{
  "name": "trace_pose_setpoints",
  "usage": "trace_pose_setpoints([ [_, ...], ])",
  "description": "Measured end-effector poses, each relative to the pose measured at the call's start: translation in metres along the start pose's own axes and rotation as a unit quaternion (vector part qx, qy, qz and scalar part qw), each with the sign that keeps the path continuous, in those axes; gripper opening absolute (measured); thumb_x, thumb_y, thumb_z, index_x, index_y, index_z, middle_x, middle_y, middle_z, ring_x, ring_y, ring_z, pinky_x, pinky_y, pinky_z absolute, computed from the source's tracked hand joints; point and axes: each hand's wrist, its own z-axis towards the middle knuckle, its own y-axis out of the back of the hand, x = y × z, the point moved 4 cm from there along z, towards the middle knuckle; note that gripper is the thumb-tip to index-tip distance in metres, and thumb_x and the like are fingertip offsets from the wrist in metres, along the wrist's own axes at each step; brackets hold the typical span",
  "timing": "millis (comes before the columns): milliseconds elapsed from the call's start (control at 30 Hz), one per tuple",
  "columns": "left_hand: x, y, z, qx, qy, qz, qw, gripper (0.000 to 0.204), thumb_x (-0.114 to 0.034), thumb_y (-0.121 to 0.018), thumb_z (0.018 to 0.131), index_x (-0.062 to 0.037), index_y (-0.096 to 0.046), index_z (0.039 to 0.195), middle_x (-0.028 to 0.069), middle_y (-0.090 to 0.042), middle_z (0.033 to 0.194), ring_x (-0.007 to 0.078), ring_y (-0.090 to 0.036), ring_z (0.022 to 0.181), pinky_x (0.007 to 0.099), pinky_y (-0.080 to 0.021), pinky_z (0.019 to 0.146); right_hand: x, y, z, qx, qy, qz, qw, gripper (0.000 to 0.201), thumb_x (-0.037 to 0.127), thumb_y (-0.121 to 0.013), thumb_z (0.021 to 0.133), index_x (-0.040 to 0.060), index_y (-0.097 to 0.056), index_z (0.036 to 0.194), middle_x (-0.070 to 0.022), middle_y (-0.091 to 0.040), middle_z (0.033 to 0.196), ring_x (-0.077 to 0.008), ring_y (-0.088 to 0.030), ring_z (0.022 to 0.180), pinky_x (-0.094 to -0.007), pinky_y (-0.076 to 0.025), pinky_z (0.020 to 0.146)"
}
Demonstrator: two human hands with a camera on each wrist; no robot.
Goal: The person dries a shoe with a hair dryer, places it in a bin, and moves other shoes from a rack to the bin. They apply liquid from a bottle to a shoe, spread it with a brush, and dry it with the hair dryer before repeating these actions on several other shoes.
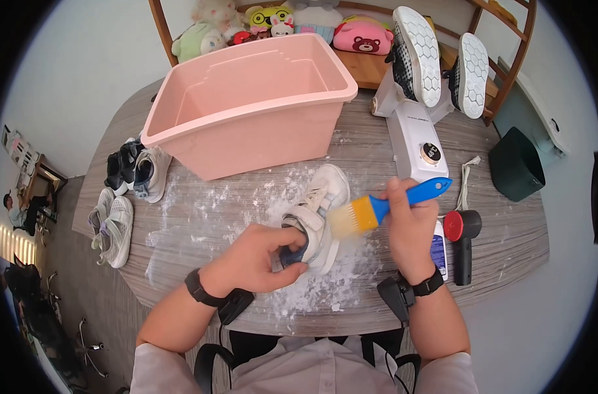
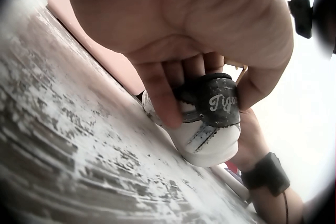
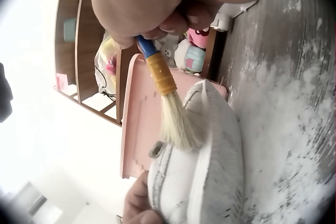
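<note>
A white sneaker (image 1: 320, 197) with a strap and a dark heel collar stands tilted on the powder-dusted table. My left hand (image 1: 263, 256) grips it by the heel opening, fingers inside the collar; the left wrist view shows pale lettering on the dark heel (image 2: 223, 100). In my right hand (image 1: 410, 226) is a paintbrush with a blue handle (image 1: 430, 190) and yellow ferrule. Its pale bristles (image 3: 178, 124) lie against the sneaker's side, just above the sole. White powder coats that sole in the right wrist view.
A large pink bin (image 1: 253, 125) stands behind the sneaker. Other shoes (image 1: 118, 223) sit at the left. On the right are a white shoe dryer (image 1: 414, 141) bearing two shoes, a spray bottle (image 1: 438, 253), a black-and-red tool (image 1: 463, 243) and a dark green bin (image 1: 517, 164).
</note>
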Motion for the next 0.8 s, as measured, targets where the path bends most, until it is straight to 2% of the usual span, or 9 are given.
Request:
trace_pose_setpoints([
  [100, 0.000, -0.002, 0.001, -0.022, -0.026, -0.039, 0.999, 0.021, -0.007, -0.081, 0.078, -0.0012, -0.065, 0.091, 0.0072, -0.062, 0.073, 0.0162, -0.057, 0.061, 0.0275, -0.048, 0.060, 0.001, 0.005, 0.002, 0.004, -0.027, 0.069, 0.997, 0.034, 0.028, -0.072, 0.103, 0.0024, -0.069, 0.080, 0.0017, -0.061, 0.067, -0.0046, -0.051, 0.057, -0.0229, -0.039, 0.053],
  [167, 0.001, -0.003, 0.002, -0.024, -0.033, -0.040, 0.998, 0.020, -0.007, -0.080, 0.079, -0.0012, -0.065, 0.091, 0.0073, -0.062, 0.073, 0.0159, -0.057, 0.061, 0.0277, -0.047, 0.060, 0.000, -0.004, -0.003, 0.141, -0.044, 0.031, 0.989, 0.030, 0.024, -0.073, 0.101, 0.0013, -0.069, 0.081, 0.0015, -0.063, 0.068, -0.0052, -0.053, 0.061, -0.0238, -0.042, 0.056],
  [267, 0.004, -0.001, 0.002, -0.020, -0.021, -0.058, 0.998, 0.019, -0.007, -0.079, 0.081, -0.0014, -0.065, 0.092, 0.0074, -0.062, 0.073, 0.0156, -0.057, 0.061, 0.0279, -0.047, 0.059, 0.003, -0.016, -0.012, 0.220, -0.027, 0.048, 0.974, 0.027, 0.021, -0.074, 0.100, 0.0012, -0.070, 0.082, 0.0011, -0.064, 0.069, -0.0055, -0.056, 0.064, -0.0245, -0.045, 0.059],
  [333, 0.007, -0.001, -0.001, -0.014, -0.001, -0.074, 0.997, 0.018, -0.007, -0.078, 0.082, -0.0016, -0.065, 0.092, 0.0074, -0.063, 0.074, 0.0154, -0.057, 0.061, 0.0280, -0.047, 0.059, 0.001, -0.018, -0.015, 0.221, -0.027, 0.051, 0.973, 0.025, 0.019, -0.075, 0.100, 0.0017, -0.070, 0.082, 0.0006, -0.065, 0.071, -0.0056, -0.057, 0.065, -0.0244, -0.046, 0.060],
  [400, 0.002, 0.001, 0.001, -0.004, -0.008, -0.084, 0.996, 0.016, -0.007, -0.077, 0.084, -0.0016, -0.065, 0.092, 0.0073, -0.063, 0.075, 0.0153, -0.058, 0.062, 0.0278, -0.047, 0.059, -0.002, -0.009, -0.010, 0.090, -0.014, 0.018, 0.996, 0.026, 0.021, -0.074, 0.100, 0.0024, -0.070, 0.081, 0.0010, -0.065, 0.071, -0.0053, -0.056, 0.064, -0.0241, -0.045, 0.058],
  [500, 0.001, 0.001, 0.001, 0.002, 0.006, -0.045, 0.999, 0.016, -0.009, -0.077, 0.084, -0.0013, -0.064, 0.092, 0.0071, -0.062, 0.072, 0.0153, -0.057, 0.061, 0.0280, -0.046, 0.059, 0.000, 0.001, 0.000, 0.073, -0.043, 0.018, 0.996, 0.028, 0.020, -0.074, 0.101, 0.0031, -0.069, 0.080, 0.0014, -0.065, 0.071, -0.0051, -0.055, 0.063, -0.0239, -0.044, 0.057],
  [633, 0.001, -0.001, 0.002, -0.017, -0.014, -0.052, 0.998, 0.017, -0.009, -0.077, 0.085, -0.0010, -0.063, 0.091, 0.0077, -0.059, 0.069, 0.0155, -0.056, 0.060, 0.0289, -0.045, 0.058, 0.002, -0.016, -0.011, 0.203, -0.066, 0.050, 0.976, 0.031, 0.021, -0.071, 0.102, 0.0037, -0.068, 0.077, 0.0020, -0.063, 0.069, -0.0044, -0.053, 0.062, -0.0235, -0.042, 0.057],
  [767, -0.002, 0.002, 0.002, -0.009, -0.002, -0.071, 0.997, 0.013, -0.007, -0.074, 0.087, -0.0007, -0.062, 0.090, 0.0088, -0.057, 0.067, 0.0157, -0.054, 0.058, 0.0299, -0.044, 0.057, 0.000, -0.023, -0.013, 0.215, -0.045, 0.037, 0.975, 0.033, 0.024, -0.070, 0.103, 0.0037, -0.068, 0.077, 0.0020, -0.063, 0.069, -0.0044, -0.053, 0.062, -0.0238, -0.042, 0.057],
  [800, -0.001, 0.001, 0.002, -0.012, 0.001, -0.087, 0.996, 0.012, -0.007, -0.072, 0.088, -0.0006, -0.062, 0.090, 0.0089, -0.056, 0.066, 0.0156, -0.053, 0.058, 0.0299, -0.043, 0.057, -0.003, -0.016, -0.008, 0.154, -0.049, 0.023, 0.987, 0.033, 0.024, -0.070, 0.103, 0.0037, -0.068, 0.077, 0.0019, -0.063, 0.070, -0.0045, -0.053, 0.063, -0.0240, -0.042, 0.058],
])
